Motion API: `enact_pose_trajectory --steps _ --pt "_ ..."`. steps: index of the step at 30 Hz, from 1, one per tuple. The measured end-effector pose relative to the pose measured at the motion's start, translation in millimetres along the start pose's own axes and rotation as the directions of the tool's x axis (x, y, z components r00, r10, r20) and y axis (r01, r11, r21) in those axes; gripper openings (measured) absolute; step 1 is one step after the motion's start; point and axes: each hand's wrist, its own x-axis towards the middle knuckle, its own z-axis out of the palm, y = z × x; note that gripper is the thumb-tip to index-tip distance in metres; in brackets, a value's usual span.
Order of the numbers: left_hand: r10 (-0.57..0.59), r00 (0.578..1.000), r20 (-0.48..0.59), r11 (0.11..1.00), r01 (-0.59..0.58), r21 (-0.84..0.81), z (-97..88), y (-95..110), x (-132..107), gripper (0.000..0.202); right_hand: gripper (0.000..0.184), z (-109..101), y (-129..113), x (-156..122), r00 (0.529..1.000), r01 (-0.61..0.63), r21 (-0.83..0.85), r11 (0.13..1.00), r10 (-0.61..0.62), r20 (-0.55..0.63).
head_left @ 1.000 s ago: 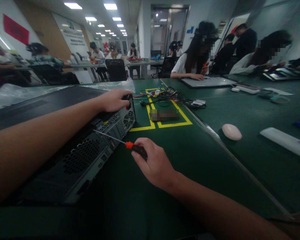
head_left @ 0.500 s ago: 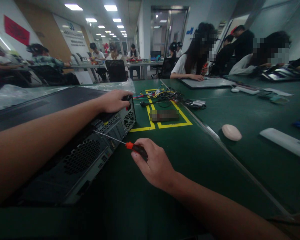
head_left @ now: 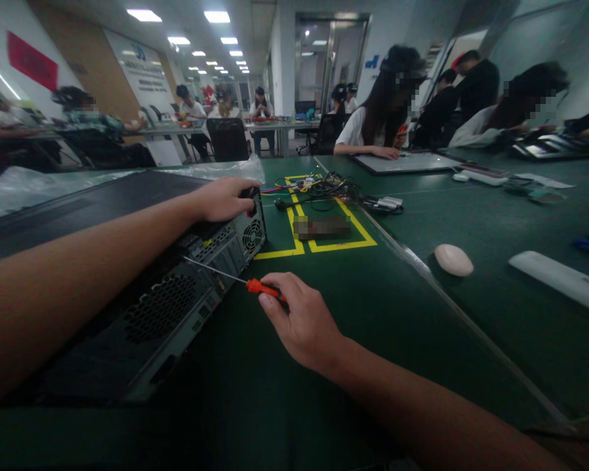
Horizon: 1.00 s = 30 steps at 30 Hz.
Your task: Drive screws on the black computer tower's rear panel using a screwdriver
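Note:
A black computer case (head_left: 142, 190) lies on its side at the left, its metal back panel with vents and ports turned towards the right. My left hand (head_left: 226, 199) grips the far corner of the case, fingers over the edge and thumb against the back side. In my right hand (head_left: 302, 317) is a screwdriver (head_left: 260, 288) with an orange and black handle, held between thumb and fingers. Its long thin shaft reaches left to the upper edge of the back panel, where the tip meets the case; the screw itself is too small to make out.
Beyond the case lie tangled cables (head_left: 334, 190) and a blurred dark object (head_left: 322, 227) near yellow tape lines (head_left: 343, 246). Right of the table seam are a pale rounded object (head_left: 453, 260) and a long white object (head_left: 559, 280). A person (head_left: 373, 124) works across the table.
The screwdriver handle has turned, showing more orange, and my right fingers have shifted slightly on it. My left hand and the computer case stay in place.

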Motion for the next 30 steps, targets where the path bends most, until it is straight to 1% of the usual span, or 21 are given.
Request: enact_pose_trajectory --steps 5,11,18,26,30 --pt "-0.021 1.0 -0.001 0.999 0.021 0.029 0.1 1.2 -0.2 0.081 0.027 2.0 -0.1 -1.0 1.0 -0.018 0.023 1.0 0.018 0.008" --pt "-0.025 1.0 0.013 0.999 0.025 0.036 -0.8 1.1 0.4 0.083 0.016 1.7 0.1 0.0 0.999 -0.024 0.021 0.999 0.024 0.027" --pt "-0.027 1.0 0.009 1.0 0.027 0.013 -0.2 -1.2 -0.2 0.084 0.015 0.4 0.2 0.3 1.0 -0.008 0.025 1.0 0.007 0.028" --pt "-0.016 1.0 0.001 1.0 0.016 0.014 -0.1 -3.4 1.6 0.082 0.015 -1.4 -0.5 0.1 0.999 -0.023 0.024 0.999 0.023 0.032" --pt "-0.018 1.0 0.012 1.0 0.018 0.005 0.3 -3.5 1.6 0.084 0.014 -1.9 -1.5 0.4 0.999 -0.03 0.027 0.999 0.029 0.038"
